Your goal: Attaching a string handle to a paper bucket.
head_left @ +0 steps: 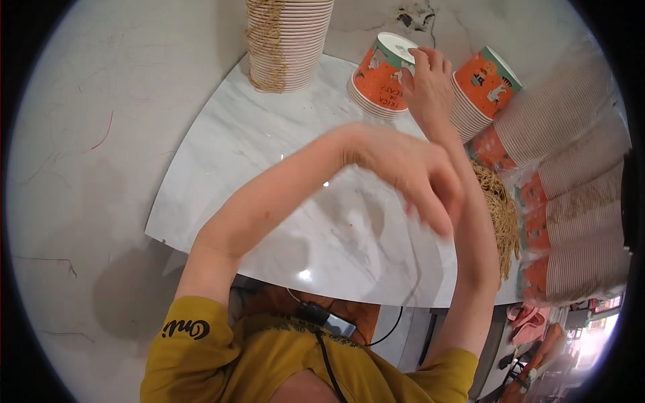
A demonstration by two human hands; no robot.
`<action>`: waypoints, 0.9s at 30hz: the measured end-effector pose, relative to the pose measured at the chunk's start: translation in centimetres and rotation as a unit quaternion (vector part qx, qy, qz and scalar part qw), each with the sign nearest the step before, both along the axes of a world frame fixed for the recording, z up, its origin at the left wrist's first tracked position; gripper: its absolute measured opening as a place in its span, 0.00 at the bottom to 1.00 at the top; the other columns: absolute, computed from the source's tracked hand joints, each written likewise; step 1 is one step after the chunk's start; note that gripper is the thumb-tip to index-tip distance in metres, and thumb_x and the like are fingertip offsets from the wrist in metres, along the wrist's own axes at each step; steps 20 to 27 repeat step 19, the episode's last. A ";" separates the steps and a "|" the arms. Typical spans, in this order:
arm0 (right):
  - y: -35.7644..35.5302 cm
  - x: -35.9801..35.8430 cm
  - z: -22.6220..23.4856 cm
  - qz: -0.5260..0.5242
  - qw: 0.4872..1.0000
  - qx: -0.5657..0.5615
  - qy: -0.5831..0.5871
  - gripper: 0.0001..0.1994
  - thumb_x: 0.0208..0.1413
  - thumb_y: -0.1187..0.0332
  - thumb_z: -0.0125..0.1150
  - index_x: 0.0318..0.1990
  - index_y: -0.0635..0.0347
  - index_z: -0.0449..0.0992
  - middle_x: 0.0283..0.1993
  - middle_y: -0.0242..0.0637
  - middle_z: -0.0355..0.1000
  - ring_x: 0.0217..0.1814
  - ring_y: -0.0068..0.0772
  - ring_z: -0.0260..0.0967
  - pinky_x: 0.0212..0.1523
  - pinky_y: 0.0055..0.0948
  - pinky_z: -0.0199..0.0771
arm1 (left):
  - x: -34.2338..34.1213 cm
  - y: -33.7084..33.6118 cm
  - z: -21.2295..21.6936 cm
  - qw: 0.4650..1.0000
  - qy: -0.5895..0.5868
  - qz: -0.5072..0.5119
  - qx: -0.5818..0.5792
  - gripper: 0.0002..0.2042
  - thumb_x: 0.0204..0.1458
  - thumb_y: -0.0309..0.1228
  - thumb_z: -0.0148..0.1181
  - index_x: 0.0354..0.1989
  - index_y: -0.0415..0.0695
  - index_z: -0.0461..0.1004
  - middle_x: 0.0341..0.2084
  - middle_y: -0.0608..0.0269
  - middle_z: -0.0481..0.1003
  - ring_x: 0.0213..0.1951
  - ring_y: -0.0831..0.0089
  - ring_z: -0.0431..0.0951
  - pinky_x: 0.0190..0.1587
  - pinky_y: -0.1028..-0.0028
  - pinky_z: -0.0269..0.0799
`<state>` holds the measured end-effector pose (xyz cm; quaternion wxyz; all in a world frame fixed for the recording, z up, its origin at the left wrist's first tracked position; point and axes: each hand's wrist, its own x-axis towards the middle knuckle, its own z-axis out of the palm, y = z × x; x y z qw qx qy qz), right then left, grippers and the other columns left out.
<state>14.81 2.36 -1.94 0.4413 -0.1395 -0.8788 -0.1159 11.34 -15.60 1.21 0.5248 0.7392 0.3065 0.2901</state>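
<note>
My right hand point(430, 87) reaches to the far side of the table, its fingers apart, at the right side of a short stack of upside-down orange paper tubs point(379, 80) with green bands and white bases. The thumb lies against or just beside the top tub; I cannot tell whether it touches. Nearer to me, my left hand point(420, 178) crosses in front of my right forearm, blurred by motion. Its thumb stands apart from the bent fingers, partly hidden, and nothing shows in it. A pile of tan twine cords point(498, 215) lies beyond my right forearm.
A tall stack of tubs with tan cords down its side point(289, 47) stands at the far left of the marbled table point(222, 168). Another orange stack point(487, 84) leans at the far right. Several plastic-wrapped stacks point(571, 208) line the right side. A dark device with cables point(329, 319) hangs near my lap.
</note>
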 end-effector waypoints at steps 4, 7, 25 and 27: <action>2.3 -1.5 -0.6 -0.034 0.997 -0.013 -0.072 0.16 0.55 0.70 0.61 0.51 0.58 0.71 0.52 0.41 0.67 0.58 0.48 0.65 0.48 0.43 0.78 | -7.7 4.2 -7.1 0.812 0.461 0.352 0.061 0.11 0.46 0.38 0.62 0.29 0.42 0.79 0.25 0.58 0.80 0.32 0.61 0.80 0.37 0.64 0.74; 2.7 -2.0 -0.9 -0.034 0.995 -0.018 -0.090 0.13 0.56 0.71 0.60 0.49 0.59 0.72 0.51 0.40 0.68 0.59 0.46 0.65 0.46 0.43 0.78 | -12.1 4.4 -12.1 0.772 0.405 0.482 0.089 0.09 0.47 0.36 0.61 0.30 0.44 0.79 0.25 0.59 0.81 0.32 0.63 0.81 0.38 0.64 0.74; 6.1 -1.4 -0.5 0.056 0.982 -0.179 -0.010 0.05 0.55 0.69 0.62 0.38 0.57 0.79 0.43 0.33 0.74 0.50 0.40 0.71 0.46 0.39 0.73 | -10.4 5.3 -13.8 0.748 0.314 0.542 0.221 0.16 0.53 0.31 0.57 0.51 0.52 0.79 0.45 0.58 0.78 0.43 0.57 0.79 0.45 0.58 0.74; 6.1 -1.4 -0.5 0.056 0.982 -0.179 -0.010 0.05 0.55 0.69 0.62 0.38 0.57 0.79 0.43 0.33 0.74 0.50 0.40 0.71 0.46 0.39 0.73 | -10.4 5.3 -13.8 0.748 0.314 0.542 0.221 0.16 0.53 0.31 0.57 0.51 0.52 0.79 0.45 0.58 0.78 0.43 0.57 0.79 0.45 0.58 0.74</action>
